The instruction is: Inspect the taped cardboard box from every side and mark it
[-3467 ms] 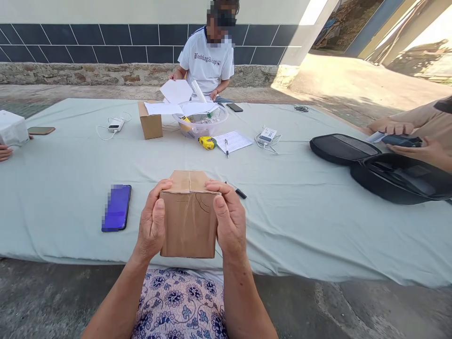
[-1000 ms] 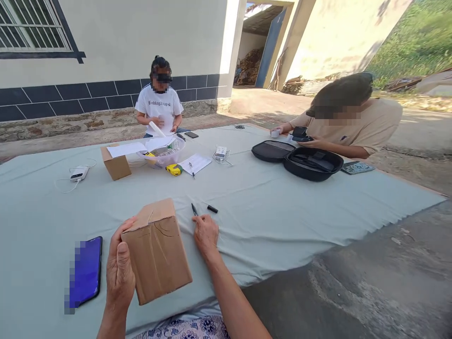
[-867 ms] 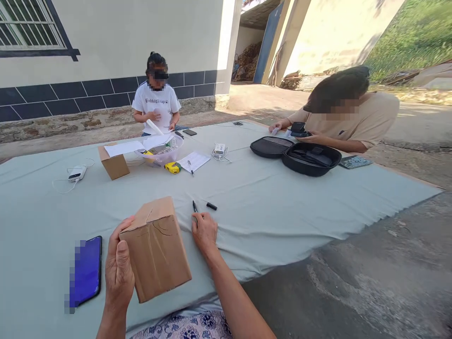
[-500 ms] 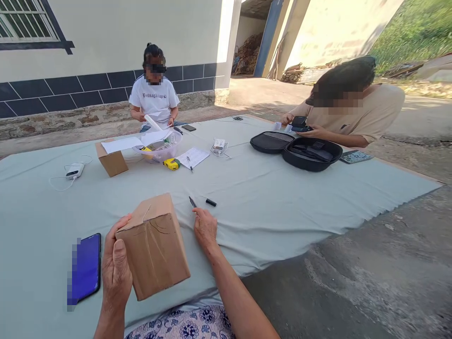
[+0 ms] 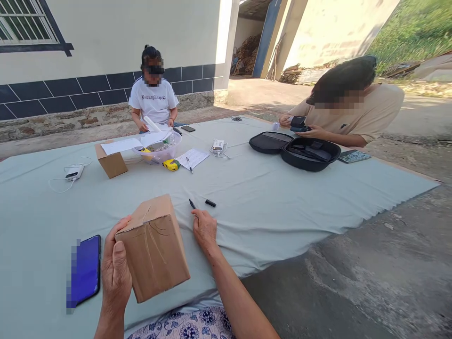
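A brown cardboard box (image 5: 160, 252) is tilted in my left hand (image 5: 118, 270), with the thumb on the near face and the fingers behind its left side. Dark curved pen lines show near the top of its near face. My right hand (image 5: 205, 230) is closed around a black marker (image 5: 192, 204), its uncapped tip pointing away from me. The hand rests low over the cloth, right of the box and apart from it. Just beyond lies the marker's black cap (image 5: 211, 203). A phone with a blue screen (image 5: 86, 268) lies left of my left hand.
Across the pale cloth (image 5: 247, 207) stand a second cardboard box (image 5: 112, 165), a plastic basket (image 5: 164, 154), a yellow tape measure (image 5: 171, 165), a written sheet (image 5: 197, 157), white chargers with cables (image 5: 74, 172) and an open black case (image 5: 310, 162). Two people sit at the far side.
My hands, the box and the marker stay almost still. The person at the far left has lowered the paper slightly, and the person at the right has shifted a hand a little.
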`<state>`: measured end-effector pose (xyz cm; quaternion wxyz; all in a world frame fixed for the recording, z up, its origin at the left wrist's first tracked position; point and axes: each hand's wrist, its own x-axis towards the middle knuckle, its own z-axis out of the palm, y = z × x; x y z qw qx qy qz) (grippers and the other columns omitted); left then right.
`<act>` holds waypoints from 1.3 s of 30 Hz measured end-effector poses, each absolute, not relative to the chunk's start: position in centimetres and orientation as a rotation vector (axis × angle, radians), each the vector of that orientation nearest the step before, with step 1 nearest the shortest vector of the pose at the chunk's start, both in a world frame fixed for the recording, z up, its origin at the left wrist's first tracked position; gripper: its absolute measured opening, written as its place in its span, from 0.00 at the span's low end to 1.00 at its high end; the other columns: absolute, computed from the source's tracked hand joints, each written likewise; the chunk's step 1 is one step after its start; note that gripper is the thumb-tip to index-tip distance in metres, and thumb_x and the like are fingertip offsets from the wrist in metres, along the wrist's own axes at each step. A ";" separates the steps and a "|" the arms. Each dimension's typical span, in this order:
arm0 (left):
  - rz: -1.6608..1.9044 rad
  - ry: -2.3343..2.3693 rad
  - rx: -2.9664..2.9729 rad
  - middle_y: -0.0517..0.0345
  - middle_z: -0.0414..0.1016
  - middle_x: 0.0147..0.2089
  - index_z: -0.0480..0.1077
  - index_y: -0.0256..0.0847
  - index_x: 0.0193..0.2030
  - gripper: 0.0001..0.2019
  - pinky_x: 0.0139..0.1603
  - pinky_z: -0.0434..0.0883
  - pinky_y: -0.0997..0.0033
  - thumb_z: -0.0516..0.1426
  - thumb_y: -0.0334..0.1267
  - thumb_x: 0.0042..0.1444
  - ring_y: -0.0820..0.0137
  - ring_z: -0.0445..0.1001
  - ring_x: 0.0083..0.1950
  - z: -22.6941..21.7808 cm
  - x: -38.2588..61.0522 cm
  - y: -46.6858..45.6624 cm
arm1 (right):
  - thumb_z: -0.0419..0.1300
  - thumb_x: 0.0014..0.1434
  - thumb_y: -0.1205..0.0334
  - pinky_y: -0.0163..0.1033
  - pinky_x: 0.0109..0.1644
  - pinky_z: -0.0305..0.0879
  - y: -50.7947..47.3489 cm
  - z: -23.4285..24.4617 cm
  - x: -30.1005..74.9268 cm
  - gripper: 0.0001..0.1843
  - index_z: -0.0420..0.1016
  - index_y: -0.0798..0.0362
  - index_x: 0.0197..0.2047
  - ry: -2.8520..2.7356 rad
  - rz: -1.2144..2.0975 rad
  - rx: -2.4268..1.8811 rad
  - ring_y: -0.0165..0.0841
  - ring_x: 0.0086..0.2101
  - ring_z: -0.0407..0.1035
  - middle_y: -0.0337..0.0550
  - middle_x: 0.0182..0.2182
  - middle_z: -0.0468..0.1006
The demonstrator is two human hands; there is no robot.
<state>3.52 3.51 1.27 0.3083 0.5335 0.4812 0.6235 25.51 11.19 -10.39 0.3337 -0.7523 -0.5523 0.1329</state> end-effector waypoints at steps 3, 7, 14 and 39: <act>1.645 1.291 1.434 0.51 0.72 0.67 0.72 0.49 0.60 0.24 0.68 0.68 0.50 0.52 0.59 0.67 0.52 0.69 0.68 1.2 3.4 3.6 | 0.54 0.66 0.75 0.36 0.45 0.55 11.1 -10.4 25.5 0.20 0.81 0.46 0.51 -1.439 0.343 -1.951 0.34 0.44 0.75 0.43 0.44 0.82; 1.667 1.308 1.470 0.52 0.74 0.64 0.73 0.50 0.59 0.24 0.66 0.71 0.50 0.53 0.61 0.66 0.50 0.69 0.69 1.3 3.5 3.6 | 0.54 0.64 0.76 0.36 0.45 0.55 11.2 -10.5 25.5 0.22 0.83 0.44 0.49 -1.420 0.333 -1.934 0.33 0.44 0.75 0.41 0.43 0.82; 1.621 1.339 1.402 0.52 0.70 0.69 0.72 0.51 0.60 0.25 0.68 0.69 0.51 0.53 0.62 0.65 0.51 0.68 0.70 1.4 3.5 3.6 | 0.53 0.65 0.77 0.37 0.45 0.55 11.3 -10.7 25.4 0.22 0.84 0.45 0.47 -1.393 0.356 -1.905 0.34 0.45 0.76 0.42 0.44 0.83; 1.649 1.359 1.441 0.52 0.70 0.70 0.72 0.48 0.60 0.27 0.68 0.69 0.50 0.54 0.63 0.64 0.51 0.67 0.70 1.3 3.3 3.6 | 0.58 0.58 0.62 0.41 0.48 0.67 11.7 -11.7 25.1 0.19 0.79 0.52 0.52 -1.302 0.361 -1.548 0.40 0.41 0.78 0.45 0.40 0.85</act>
